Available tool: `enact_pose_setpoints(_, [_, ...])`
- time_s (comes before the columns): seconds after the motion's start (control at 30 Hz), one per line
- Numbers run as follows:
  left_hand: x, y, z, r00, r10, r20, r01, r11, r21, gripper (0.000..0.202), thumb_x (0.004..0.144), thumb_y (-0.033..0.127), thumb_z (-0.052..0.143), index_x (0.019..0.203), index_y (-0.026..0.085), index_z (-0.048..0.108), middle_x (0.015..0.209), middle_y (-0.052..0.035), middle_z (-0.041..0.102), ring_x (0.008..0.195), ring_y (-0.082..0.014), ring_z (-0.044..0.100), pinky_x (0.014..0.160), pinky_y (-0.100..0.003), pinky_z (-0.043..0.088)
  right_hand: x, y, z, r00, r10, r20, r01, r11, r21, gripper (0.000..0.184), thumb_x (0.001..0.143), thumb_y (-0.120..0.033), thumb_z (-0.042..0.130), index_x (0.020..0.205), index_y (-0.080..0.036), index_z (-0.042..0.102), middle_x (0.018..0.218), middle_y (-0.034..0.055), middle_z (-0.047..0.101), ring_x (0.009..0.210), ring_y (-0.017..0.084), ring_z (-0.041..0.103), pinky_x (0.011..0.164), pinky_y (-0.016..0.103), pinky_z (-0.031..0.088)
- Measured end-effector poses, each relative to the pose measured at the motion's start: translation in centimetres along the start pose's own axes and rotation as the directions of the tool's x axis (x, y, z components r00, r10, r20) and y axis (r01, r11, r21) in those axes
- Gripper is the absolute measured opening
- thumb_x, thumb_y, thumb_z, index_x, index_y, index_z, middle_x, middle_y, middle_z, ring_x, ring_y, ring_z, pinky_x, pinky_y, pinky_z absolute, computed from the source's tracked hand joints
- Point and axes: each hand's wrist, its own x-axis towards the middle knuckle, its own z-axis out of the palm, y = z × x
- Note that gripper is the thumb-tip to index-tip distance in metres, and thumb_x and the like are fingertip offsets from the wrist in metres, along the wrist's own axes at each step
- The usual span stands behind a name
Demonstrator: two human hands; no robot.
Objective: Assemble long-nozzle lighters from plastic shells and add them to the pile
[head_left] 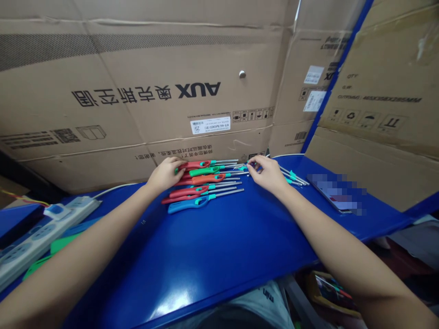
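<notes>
The blue lighter (188, 204) lies crosswise short of the fingers (175, 161), nearer the left hand (166, 173), which bends over other lighters' handles (203, 179); the right hand (269, 172) curls beside their metal tips (243, 173). I can't tell either grip.

Your single view comes from the camera on your head, facing forward and down across the blue desk (219, 246) to the upright cardboard (137, 59) behind it. It sits close enough that your left forearm (103, 240) and right forearm (325, 233) loom from the lower corners, while your left hand (167, 173) and right hand (269, 172) look small near the middle. The wide frame reaches from the power strip (41, 236) at its left edge to the desk's near edge below.
</notes>
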Motion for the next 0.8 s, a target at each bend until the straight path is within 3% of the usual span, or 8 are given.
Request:
enact_pose_setpoints(0.2, [-1.3,1.7,-1.6,0.999,-0.025,-0.043,0.025,1.000,0.008,0.043,0.095,0.040,0.043,0.120,0.015,0.068,0.118,-0.0146,0.068,0.114,-0.0303,0.061,0.100,-0.045,0.052,0.1,-0.3,-0.2,0.997,0.041,0.065,-0.037,0.998,-0.051,0.009,0.084,-0.016,0.056,0.077,-0.019,0.060,0.076,0.0050,0.065,0.069,0.018,0.060,0.068,0.029,0.049])
enact_pose_setpoints(0.3, [-3.4,3.1,-2.9,0.998,-0.029,-0.057,0.028,0.999,-0.022,0.042,0.097,0.042,0.043,0.120,0.017,0.068,0.118,-0.0127,0.069,0.112,-0.0289,0.063,0.099,-0.044,0.052,0.4,-0.4,-0.7,0.987,0.090,0.133,-0.076,0.992,-0.103,0.012,0.082,-0.015,0.057,0.071,-0.019,0.058,0.073,0.0044,0.062,0.068,0.017,0.059,0.070,0.030,0.048])
enact_pose_setpoints(0.43, [-7.1,3.8,-5.0,1.000,-0.023,0.011,0.023,1.000,-0.020,0.043,0.097,0.048,0.044,0.118,0.019,0.068,0.117,-0.0113,0.070,0.109,-0.0280,0.065,0.098,-0.043,0.052,0.5,-0.1,-1.5,0.947,0.189,0.259,-0.147,0.974,-0.173,0.008,0.077,-0.012,0.060,0.072,-0.019,0.058,0.078,0.0052,0.064,0.073,0.018,0.062,0.073,0.029,0.048])
enact_pose_setpoints(0.57, [-10.4,1.8,-7.9,0.991,-0.090,0.100,0.093,0.995,-0.025,0.043,0.094,0.052,0.047,0.111,0.022,0.071,0.114,-0.0079,0.073,0.106,-0.0257,0.067,0.097,-0.039,0.053,-0.3,1.0,-1.6,0.837,0.318,0.446,-0.237,0.944,-0.229,0.016,0.070,-0.006,0.062,0.079,-0.019,0.059,0.072,0.0006,0.066,0.050,0.012,0.059,0.055,0.025,0.046])
enact_pose_setpoints(0.67, [-12.0,-1.1,-10.1,0.948,-0.296,0.117,0.296,0.955,0.019,0.044,0.089,0.058,0.046,0.102,0.025,0.072,0.110,-0.0039,0.075,0.096,-0.0250,0.070,0.071,-0.032,0.058,-1.1,1.9,-1.3,0.738,0.375,0.561,-0.269,0.926,-0.266,0.024,0.066,-0.002,0.063,0.080,-0.021,0.057,0.061,-0.0048,0.063,0.036,0.010,0.052,0.044,0.023,0.041])
enact_pose_setpoints(0.8, [-13.4,-4.4,-11.8,0.889,-0.400,0.223,0.380,0.916,0.129,0.046,0.080,0.057,0.049,0.097,0.022,0.074,0.107,-0.0053,0.077,0.093,-0.0265,0.070,0.080,-0.035,0.055,-1.4,2.4,-0.7,0.701,0.359,0.616,-0.217,0.931,-0.295,0.025,0.068,-0.004,0.064,0.084,-0.022,0.057,0.063,-0.0029,0.064,0.045,0.014,0.058,0.046,0.024,0.040])
